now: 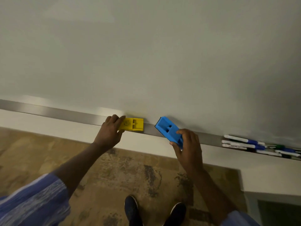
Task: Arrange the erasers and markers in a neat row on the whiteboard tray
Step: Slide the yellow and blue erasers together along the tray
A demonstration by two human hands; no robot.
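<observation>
A yellow eraser (134, 124) lies flat on the metal whiteboard tray (65, 113), and my left hand (110, 131) grips its left end. My right hand (189, 147) holds a blue eraser (168, 128) by its near end, tilted, with its far end over the tray just right of the yellow one. Several markers (244, 144) with white barrels and blue, green and dark caps lie bunched on the tray at the far right.
The whiteboard (146, 54) fills the upper view. Below the tray runs a white wall strip (48, 126), then worn brown floor (122, 168) with my two dark shoes. A white ledge (268, 181) juts out at the lower right.
</observation>
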